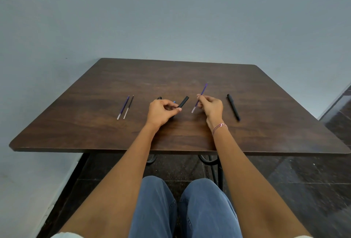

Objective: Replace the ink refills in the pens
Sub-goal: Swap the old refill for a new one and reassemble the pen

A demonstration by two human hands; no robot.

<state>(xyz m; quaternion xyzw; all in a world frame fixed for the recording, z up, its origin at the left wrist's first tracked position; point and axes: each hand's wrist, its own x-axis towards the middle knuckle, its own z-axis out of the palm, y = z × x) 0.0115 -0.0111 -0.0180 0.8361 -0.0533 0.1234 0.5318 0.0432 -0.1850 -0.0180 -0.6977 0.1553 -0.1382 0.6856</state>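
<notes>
My left hand pinches a short black pen barrel that points up and to the right, just above the table. A small blue piece shows behind my fingers, and a black pen part sticks out past the hand. In my right hand is a purple ink refill, tilted, its pale tip low and to the left. Two refills lie side by side at the left, one purple and one dark. A whole black pen lies to the right of my right hand.
The dark wooden table stands against a grey wall. Its front edge is near my knees in blue jeans. A pink bracelet is on my right wrist. Metal table legs and a dark tiled floor show beneath.
</notes>
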